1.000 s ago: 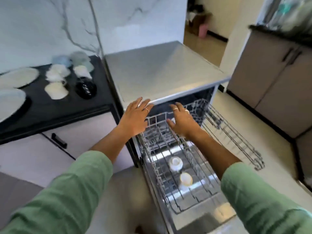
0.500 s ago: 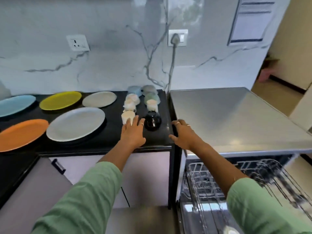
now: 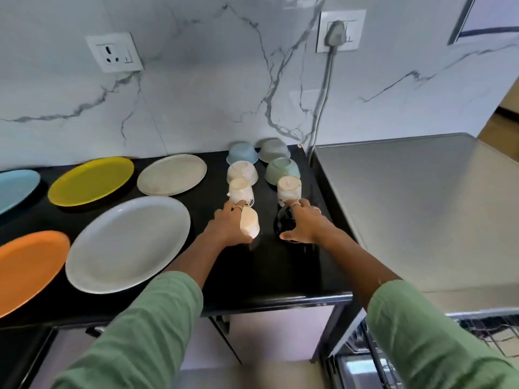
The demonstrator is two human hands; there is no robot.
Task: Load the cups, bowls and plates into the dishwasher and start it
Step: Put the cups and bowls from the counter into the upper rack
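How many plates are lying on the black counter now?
5: blue plate at far left, yellow plate, small grey plate behind, orange plate at front left, large grey plate beside it. More may lie out of view left.

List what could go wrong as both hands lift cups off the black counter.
1. The left hand holds the cream cup tilted, close beside another upturned white cup; lifting could knock that one over.
2. The right hand grips the black cup from above, a hold that might slip.
3. Carrying both at once to the dishwasher rack leaves no free hand.
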